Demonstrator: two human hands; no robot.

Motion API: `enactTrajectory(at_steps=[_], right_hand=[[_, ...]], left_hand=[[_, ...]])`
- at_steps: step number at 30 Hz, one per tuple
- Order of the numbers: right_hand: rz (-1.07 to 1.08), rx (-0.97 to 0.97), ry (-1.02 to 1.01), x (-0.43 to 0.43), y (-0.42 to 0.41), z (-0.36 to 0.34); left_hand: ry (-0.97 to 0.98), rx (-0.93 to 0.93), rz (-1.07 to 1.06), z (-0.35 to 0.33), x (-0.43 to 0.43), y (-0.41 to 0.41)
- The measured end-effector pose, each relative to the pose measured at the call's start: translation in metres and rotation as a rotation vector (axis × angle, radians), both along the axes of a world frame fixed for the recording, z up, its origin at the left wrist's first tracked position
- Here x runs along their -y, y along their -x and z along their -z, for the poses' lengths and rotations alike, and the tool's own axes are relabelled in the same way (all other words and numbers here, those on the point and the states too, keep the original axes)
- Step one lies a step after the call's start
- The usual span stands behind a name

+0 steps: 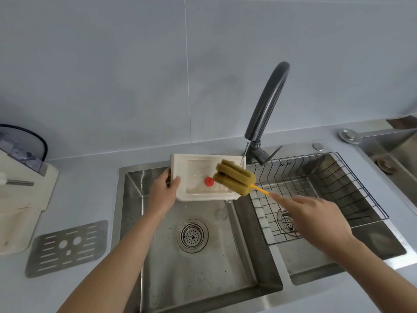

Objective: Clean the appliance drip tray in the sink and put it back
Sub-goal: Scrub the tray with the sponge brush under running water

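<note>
Appliance (pixel 20 188): cream plastic body at the far left edge, a dark-rimmed clear lid behind it; only part of it shows.
Grate (pixel 67 248): flat grey metal plate with rounded corners, cut with short slots and three round holes, lying on the table (pixel 85 177) in front of the appliance.
Table: smooth, pale grey-blue, matching the tiled wall behind.
Sink (pixel 203 267): brushed stainless steel, two square basins; the left one is speckled with droplets around a round perforated drain.
Left hand (pixel 163 192): fingers closed on the left edge of the drip tray, thumb on top of the rim.
Drip tray (pixel 196 177): cream plastic, rectangular with rounded corners and a shallow well, a round red piece inside; held tilted above the back of the left basin, with water apparently dripping from its lower right corner.
Sponge brush (pixel 234 177): ridged olive-yellow foam head on a thin orange stem, the head at the tray's right end.
Faucet (pixel 266 109): dark matt arched tube, a thin stream falling toward the tray.
Right hand (pixel 316 220): fingers wrapped around the brush stem, forefinger stretched along it.
Wire basket (pixel 320 195): thin chrome grid seated in the right basin.
</note>
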State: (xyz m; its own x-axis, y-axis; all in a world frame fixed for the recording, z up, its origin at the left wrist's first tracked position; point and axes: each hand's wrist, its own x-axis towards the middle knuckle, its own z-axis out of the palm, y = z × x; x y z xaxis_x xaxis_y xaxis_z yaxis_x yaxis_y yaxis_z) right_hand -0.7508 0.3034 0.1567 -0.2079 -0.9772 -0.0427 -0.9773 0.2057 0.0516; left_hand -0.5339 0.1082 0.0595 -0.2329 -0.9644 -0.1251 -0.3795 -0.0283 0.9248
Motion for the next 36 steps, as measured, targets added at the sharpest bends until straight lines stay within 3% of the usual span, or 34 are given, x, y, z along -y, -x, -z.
enactTrajectory(at_steps=[3,9,16,22,27,30,36], right_hand=[[0.082,0.032,0.012,0.002,-0.001,0.006],[0.034,-0.010,0.041,0.008,-0.016,0.014],[0.081,-0.057,-0.094,0.005,-0.027,0.016],[0.073,0.075,-0.067,0.001,-0.025,0.030],[0.193,0.030,0.008,-0.005,-0.023,0.010],[0.142,0.059,0.146,-0.010,-0.029,0.006],[0.072,-0.009,0.186,0.000,-0.044,-0.003]], left_hand=[[0.018,0.009,-0.002,-0.001,0.000,-0.003],[0.040,-0.036,0.003,-0.002,-0.001,-0.002],[0.150,-0.031,-0.042,-0.009,-0.007,0.005],[0.242,0.067,-0.038,-0.009,-0.011,0.008],[0.145,-0.034,-0.009,-0.007,-0.006,0.003],[0.096,-0.094,-0.002,-0.005,-0.002,0.003],[-0.088,-0.248,0.058,-0.003,-0.006,0.017]])
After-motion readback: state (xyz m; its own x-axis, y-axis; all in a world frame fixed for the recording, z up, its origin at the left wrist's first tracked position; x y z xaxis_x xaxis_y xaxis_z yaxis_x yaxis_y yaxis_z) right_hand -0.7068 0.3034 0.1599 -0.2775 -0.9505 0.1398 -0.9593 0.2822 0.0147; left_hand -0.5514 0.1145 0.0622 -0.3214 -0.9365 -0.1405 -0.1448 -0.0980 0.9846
